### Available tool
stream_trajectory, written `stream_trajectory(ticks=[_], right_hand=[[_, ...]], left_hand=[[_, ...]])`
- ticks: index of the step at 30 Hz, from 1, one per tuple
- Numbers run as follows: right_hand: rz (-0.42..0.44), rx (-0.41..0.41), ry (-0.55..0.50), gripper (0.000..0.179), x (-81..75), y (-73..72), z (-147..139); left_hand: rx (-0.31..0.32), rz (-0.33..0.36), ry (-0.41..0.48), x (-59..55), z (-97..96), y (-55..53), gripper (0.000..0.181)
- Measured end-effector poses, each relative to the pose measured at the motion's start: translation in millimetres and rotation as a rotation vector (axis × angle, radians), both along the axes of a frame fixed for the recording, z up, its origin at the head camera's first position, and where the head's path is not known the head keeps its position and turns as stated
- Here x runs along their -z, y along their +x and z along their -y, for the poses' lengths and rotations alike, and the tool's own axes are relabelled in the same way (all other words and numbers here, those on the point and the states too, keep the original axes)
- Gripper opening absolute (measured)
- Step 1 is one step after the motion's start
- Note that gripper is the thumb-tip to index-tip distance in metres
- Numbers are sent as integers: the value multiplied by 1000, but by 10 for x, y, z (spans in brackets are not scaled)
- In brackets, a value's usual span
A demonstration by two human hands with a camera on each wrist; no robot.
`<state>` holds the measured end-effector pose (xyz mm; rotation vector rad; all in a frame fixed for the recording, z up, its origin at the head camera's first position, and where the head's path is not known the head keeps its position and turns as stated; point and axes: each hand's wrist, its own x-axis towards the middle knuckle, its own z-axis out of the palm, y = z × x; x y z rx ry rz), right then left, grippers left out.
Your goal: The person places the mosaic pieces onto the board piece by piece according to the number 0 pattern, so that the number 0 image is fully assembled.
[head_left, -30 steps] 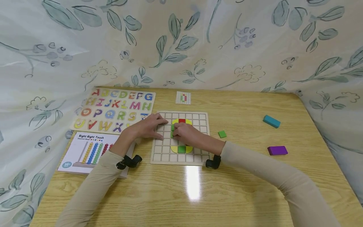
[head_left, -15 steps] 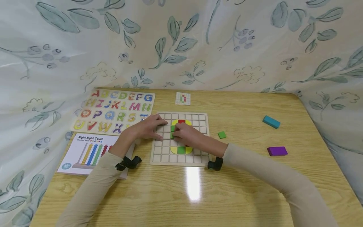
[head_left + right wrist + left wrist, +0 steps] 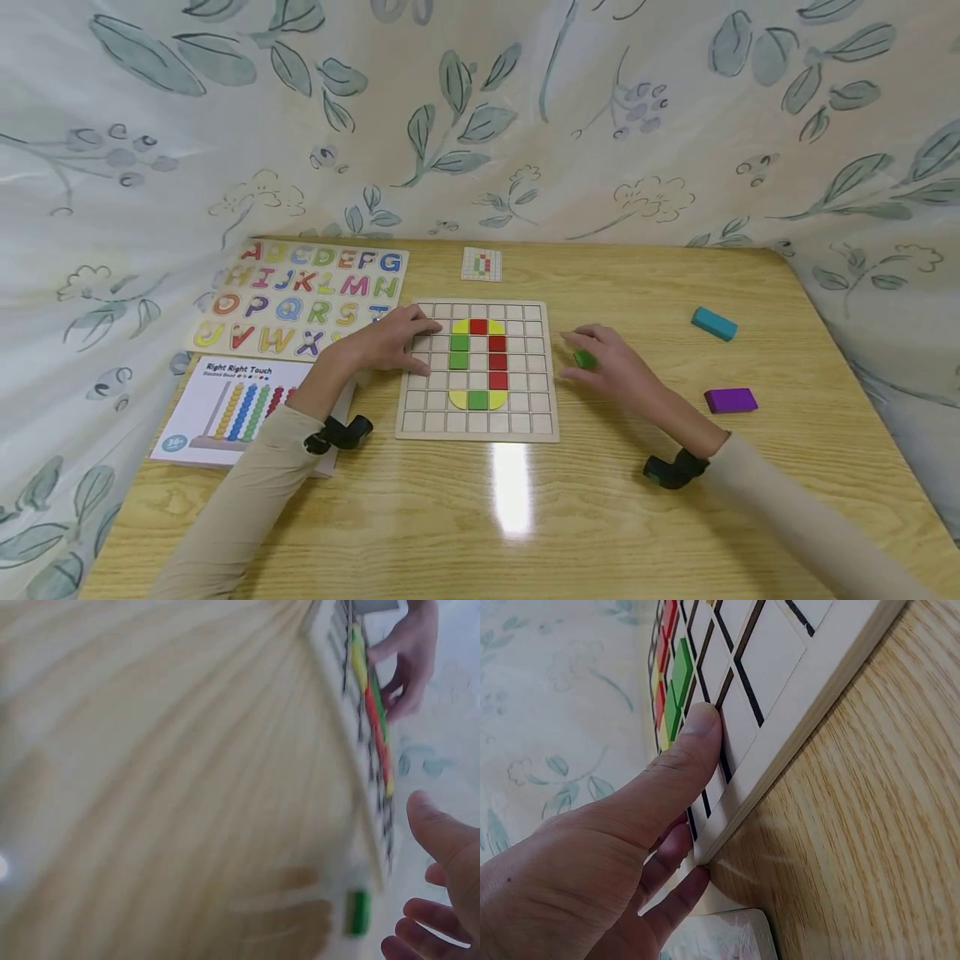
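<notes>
A wooden grid board [image 3: 435, 423] lies mid-table, with a ring of red [image 3: 497, 362], green [image 3: 459, 351] and yellow [image 3: 497, 400] tiles on it. My left hand [image 3: 392, 340] rests on the board's left edge; its thumb [image 3: 682, 754] lies on the bare squares, the fingers spread. To the board's right, my right hand [image 3: 611, 367] is over a loose green square tile [image 3: 584, 359], thumb and fingers apart. A gap shows between that hand and the green tile [image 3: 358, 912] in the right wrist view, which is blurred.
A small pattern card [image 3: 482, 263] lies behind the board. At left are an alphabet puzzle [image 3: 300, 287] and a bead-stacking box [image 3: 195, 400]. Blue [image 3: 714, 323] and purple [image 3: 731, 401] blocks lie at right. A leaf-patterned cloth [image 3: 480, 125] hangs behind the table.
My right hand has left the tile ring and moved right to the loose green tile, baring two green tiles and the red column. My left hand stays at the board's edge.
</notes>
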<state>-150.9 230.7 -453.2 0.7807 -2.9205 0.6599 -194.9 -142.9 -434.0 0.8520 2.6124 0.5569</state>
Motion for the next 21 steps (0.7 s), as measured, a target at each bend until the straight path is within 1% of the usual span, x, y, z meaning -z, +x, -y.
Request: stream_trajectory(ticks=[4, 8, 14, 21], right_hand=[[57, 32, -7, 67, 97, -9, -192], [109, 40, -45, 70, 144, -25, -277], [131, 17, -82, 71, 119, -46, -312], [131, -7, -70, 72, 78, -67, -319]], left_hand=[[-1, 3, 4, -1, 3, 8, 70], [-5, 8, 0, 0, 1, 11, 70], [-11, 17, 1, -8, -12, 3, 70], [-9, 11, 4, 1, -6, -23, 70]])
